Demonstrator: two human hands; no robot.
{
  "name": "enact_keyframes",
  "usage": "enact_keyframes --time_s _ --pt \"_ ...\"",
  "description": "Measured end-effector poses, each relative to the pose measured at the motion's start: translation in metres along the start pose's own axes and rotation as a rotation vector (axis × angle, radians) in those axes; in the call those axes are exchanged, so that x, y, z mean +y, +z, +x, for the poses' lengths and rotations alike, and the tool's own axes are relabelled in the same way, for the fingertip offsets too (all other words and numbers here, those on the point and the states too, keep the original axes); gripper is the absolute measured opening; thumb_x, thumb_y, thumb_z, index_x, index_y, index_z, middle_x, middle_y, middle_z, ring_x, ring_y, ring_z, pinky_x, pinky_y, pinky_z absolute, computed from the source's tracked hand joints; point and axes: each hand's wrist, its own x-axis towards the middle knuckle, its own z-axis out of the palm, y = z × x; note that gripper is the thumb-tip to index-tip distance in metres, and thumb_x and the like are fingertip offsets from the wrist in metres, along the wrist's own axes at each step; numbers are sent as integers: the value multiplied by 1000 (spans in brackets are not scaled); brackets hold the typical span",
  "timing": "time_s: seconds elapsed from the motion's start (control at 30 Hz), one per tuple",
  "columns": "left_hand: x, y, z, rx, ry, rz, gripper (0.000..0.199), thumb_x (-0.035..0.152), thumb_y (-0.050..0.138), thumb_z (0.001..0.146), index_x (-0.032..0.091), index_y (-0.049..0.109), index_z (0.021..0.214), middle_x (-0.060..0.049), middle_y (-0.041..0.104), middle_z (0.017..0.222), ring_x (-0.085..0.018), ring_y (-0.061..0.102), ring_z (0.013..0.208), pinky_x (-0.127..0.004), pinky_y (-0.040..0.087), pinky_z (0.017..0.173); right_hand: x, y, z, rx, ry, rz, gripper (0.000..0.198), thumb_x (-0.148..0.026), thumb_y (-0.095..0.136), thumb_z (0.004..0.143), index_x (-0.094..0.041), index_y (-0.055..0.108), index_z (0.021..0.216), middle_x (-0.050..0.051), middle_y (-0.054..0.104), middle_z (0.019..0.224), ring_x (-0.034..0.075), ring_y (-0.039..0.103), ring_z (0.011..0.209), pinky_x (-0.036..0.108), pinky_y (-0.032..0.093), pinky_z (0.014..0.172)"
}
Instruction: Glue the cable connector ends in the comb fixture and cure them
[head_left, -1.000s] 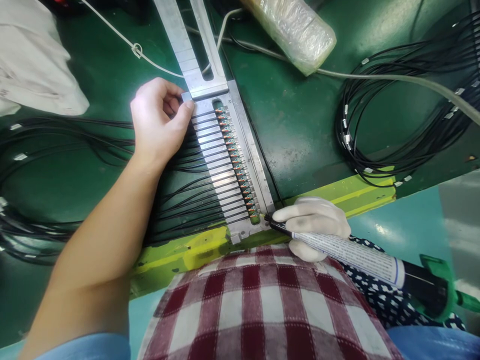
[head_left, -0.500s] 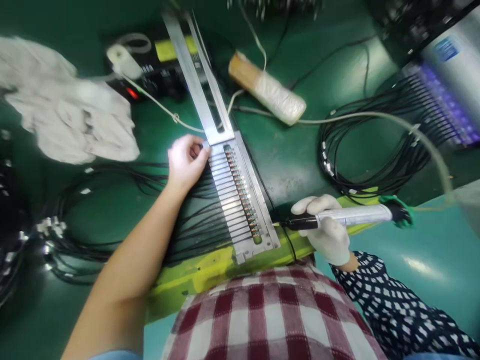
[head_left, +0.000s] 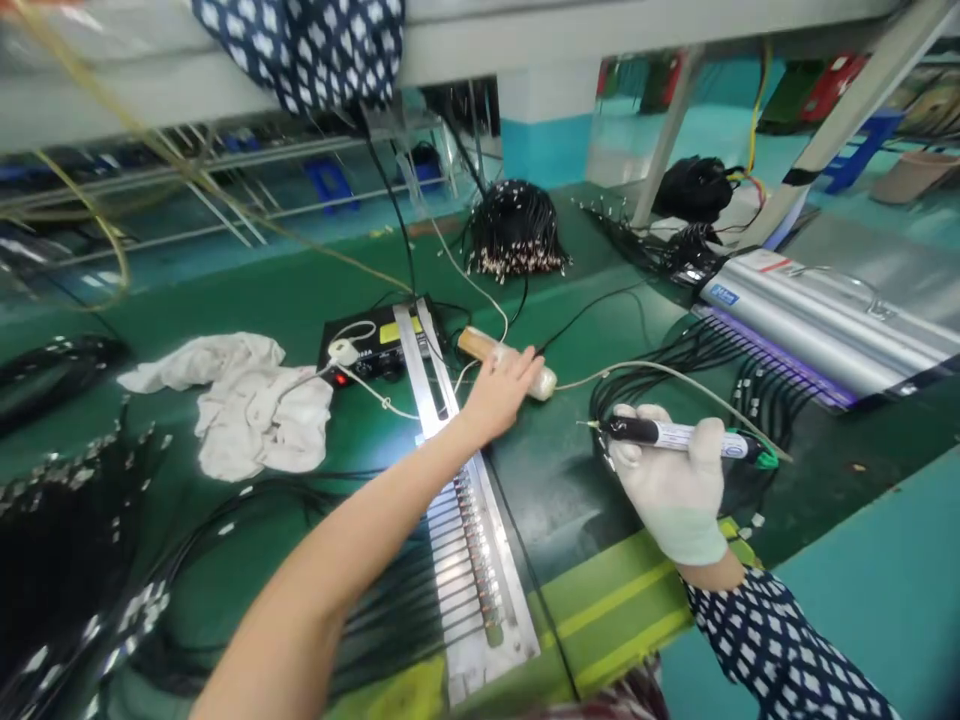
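Observation:
My bare left hand (head_left: 504, 395) reaches across the metal fixture and lies over a plastic-wrapped block (head_left: 541, 384) with a tan end. Its fingers are stretched out and slightly apart; the thumb is hidden. In my white-gloved right hand (head_left: 667, 475) is a pen-shaped tool (head_left: 679, 436) with a black grip, a white barrel and a thin tip pointing left. Below my left forearm, the long metal fixture (head_left: 510, 610) holds a row of black cables with coppery ends along its slot.
A black control box (head_left: 386, 350) with a red light stands behind the fixture, beside crumpled white cloths (head_left: 262, 420). Cable bundles (head_left: 64, 520) lie at the left. To the right is a silver machine (head_left: 840, 320) with purple light. A shelf beam (head_left: 480, 45) crosses above.
My left hand has left the fixture's edge and moved forward and right onto the wrapped block. My right hand has drawn the pen-shaped tool away from the fixture. The view has tilted up.

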Motion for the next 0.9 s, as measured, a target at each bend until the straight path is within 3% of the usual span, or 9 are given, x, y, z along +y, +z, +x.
enact_keyframes --time_s 0.1,0.23,0.27,0.37,0.43,0.53,0.7,0.8,0.9 --pt "5 7 31 29 27 -118 41 3 61 64 20 66 100 -12 68 117 -33 54 125 -52 28 117 -12 -9 4 6 -36 16 50 -72 53 89 -27 74 95 5 73 103 16 60 66 31 56 57" --pt "13 -19 7 251 -34 -286 36 23 66 77 24 60 112 -9 63 126 -28 54 126 -48 41 111 -24 -23 10 78 -167 15 42 -62 53 94 -26 75 94 5 74 105 17 66 77 28 56 56" --pt "15 -28 -5 324 -111 -453 31 28 63 82 25 59 113 -8 63 124 -26 57 123 -47 46 107 -24 -24 12 96 -192 20 38 -59 55 94 -26 75 93 5 74 104 17 66 79 27 56 56" --pt "20 -47 -40 546 -519 -1267 19 23 64 83 22 60 102 -6 68 107 -21 67 103 -43 57 94 -15 -17 19 126 -197 57 31 -53 64 88 -24 75 88 6 75 100 16 66 73 25 55 54" --pt "23 -53 -57 648 -708 -1575 17 16 62 83 21 61 99 -6 69 102 -19 68 97 -43 60 90 -5 -5 21 130 -177 74 31 -52 67 85 -22 75 87 6 76 96 14 63 64 25 52 51" --pt "29 -54 -76 737 -759 -1690 14 14 56 88 20 62 99 -6 70 100 -19 70 95 -44 61 90 10 15 19 101 -179 45 32 -52 67 84 -21 73 86 6 76 94 13 59 57 25 49 48" --pt "42 -53 -102 773 -768 -1735 14 13 53 89 21 63 94 -5 70 92 -18 70 90 -45 61 92 22 40 11 -56 -173 -85 33 -52 61 89 -21 70 94 6 73 102 11 55 54 22 41 44" --pt "46 -54 -119 821 -762 -1739 15 11 53 89 20 64 92 -5 72 94 -18 70 90 -46 61 93 25 45 10 -146 -90 -149 36 -53 59 89 -23 66 107 6 67 111 7 45 50 20 31 39" --pt "46 -53 -134 867 -734 -1739 18 9 53 89 20 65 95 -4 73 96 -17 69 89 -44 61 93 27 44 8 -218 13 -222 47 -55 59 88 -26 59 125 7 63 116 7 46 53 19 28 38"
